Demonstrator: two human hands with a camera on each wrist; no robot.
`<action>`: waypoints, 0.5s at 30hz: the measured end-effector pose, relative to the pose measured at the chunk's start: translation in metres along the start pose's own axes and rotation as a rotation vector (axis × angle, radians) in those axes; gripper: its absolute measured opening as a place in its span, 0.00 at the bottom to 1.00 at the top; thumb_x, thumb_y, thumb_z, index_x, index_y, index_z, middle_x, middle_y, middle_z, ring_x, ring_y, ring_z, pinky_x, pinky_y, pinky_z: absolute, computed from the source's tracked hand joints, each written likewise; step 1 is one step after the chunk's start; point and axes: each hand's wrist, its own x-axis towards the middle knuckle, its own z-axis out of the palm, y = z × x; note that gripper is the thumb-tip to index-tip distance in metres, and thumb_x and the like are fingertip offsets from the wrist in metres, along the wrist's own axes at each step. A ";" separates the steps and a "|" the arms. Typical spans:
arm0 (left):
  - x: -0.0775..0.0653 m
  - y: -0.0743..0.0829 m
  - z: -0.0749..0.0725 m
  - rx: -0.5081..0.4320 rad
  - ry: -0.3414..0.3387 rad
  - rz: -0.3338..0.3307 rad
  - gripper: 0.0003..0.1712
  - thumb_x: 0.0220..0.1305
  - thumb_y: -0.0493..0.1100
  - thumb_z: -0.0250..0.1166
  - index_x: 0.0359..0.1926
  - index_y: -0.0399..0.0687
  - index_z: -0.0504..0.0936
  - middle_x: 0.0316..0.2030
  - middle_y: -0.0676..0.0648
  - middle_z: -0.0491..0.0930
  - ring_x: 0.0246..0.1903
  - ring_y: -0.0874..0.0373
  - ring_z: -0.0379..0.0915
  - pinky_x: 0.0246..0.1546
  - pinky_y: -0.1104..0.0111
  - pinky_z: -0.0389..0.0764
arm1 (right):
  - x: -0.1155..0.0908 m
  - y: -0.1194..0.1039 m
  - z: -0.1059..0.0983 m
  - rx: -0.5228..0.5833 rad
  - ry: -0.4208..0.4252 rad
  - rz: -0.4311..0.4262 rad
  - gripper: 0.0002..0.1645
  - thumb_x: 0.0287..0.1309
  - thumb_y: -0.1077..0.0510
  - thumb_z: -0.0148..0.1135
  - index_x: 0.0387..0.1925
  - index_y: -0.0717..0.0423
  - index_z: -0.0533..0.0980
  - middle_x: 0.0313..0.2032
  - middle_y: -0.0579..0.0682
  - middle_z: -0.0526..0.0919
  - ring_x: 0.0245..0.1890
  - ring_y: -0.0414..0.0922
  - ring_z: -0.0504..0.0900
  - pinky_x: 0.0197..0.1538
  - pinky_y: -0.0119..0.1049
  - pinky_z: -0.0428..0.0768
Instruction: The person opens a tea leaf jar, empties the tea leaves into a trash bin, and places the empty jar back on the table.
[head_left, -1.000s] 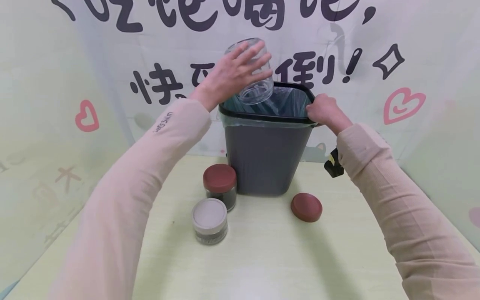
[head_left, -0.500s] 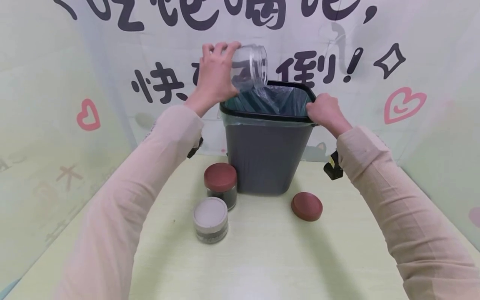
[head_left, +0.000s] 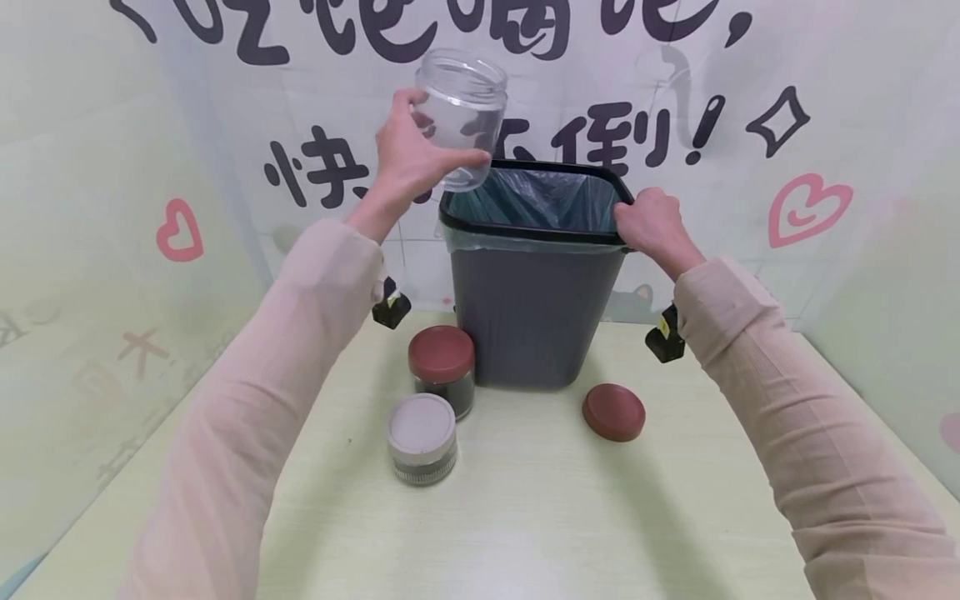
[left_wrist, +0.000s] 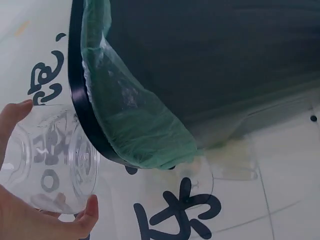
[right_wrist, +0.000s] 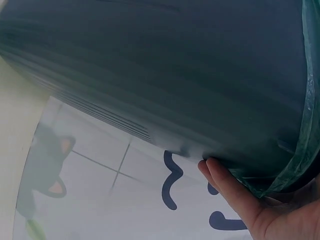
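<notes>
My left hand [head_left: 411, 154] holds a clear, empty-looking jar [head_left: 467, 104], mouth up and slightly tilted, by the left rim of a grey trash bin [head_left: 534, 321]. The thumb lies across the jar's near side and the fingers are round its far side. In the left wrist view the lidless jar [left_wrist: 52, 160] overlaps the bin's black rim [left_wrist: 79, 97]. My right hand [head_left: 654, 225] grips the bin's right rim; its fingertips show under the rim in the right wrist view, against the bin wall [right_wrist: 165, 80]. A bluish-green plastic liner [head_left: 558, 200] lines the bin.
A jar with a red lid [head_left: 442, 354] stands at the bin's lower left. Before it is a shorter jar with a pale grey lid [head_left: 422, 427]. A loose red lid [head_left: 613, 412] lies to the right on the pale table [head_left: 525, 500]. A printed curtain [head_left: 750, 200] hangs behind.
My left hand has turned the jar from mouth-down over the bin, through sideways, to mouth-up, and moved it left. The right hand has stayed on the rim.
</notes>
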 end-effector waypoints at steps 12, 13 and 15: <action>-0.031 -0.018 -0.024 -0.291 0.004 -0.025 0.49 0.38 0.46 0.74 0.61 0.57 0.57 0.56 0.50 0.66 0.55 0.60 0.60 0.56 0.65 0.62 | 0.002 0.000 0.000 0.135 -0.036 0.056 0.20 0.59 0.58 0.34 0.41 0.71 0.65 0.35 0.61 0.68 0.17 0.43 0.77 0.21 0.28 0.77; -0.035 -0.020 -0.025 -0.314 -0.005 -0.006 0.48 0.39 0.45 0.74 0.61 0.58 0.58 0.56 0.50 0.66 0.54 0.59 0.62 0.55 0.64 0.63 | 0.002 0.001 0.000 0.145 -0.041 0.060 0.20 0.59 0.58 0.33 0.43 0.71 0.64 0.35 0.61 0.68 0.18 0.43 0.77 0.21 0.28 0.77; -0.044 -0.027 -0.028 -0.355 -0.027 0.043 0.45 0.40 0.42 0.73 0.60 0.59 0.60 0.55 0.48 0.67 0.52 0.56 0.65 0.52 0.62 0.67 | 0.002 0.001 0.000 0.153 -0.046 0.064 0.21 0.59 0.58 0.33 0.44 0.72 0.64 0.35 0.61 0.67 0.19 0.45 0.78 0.21 0.28 0.77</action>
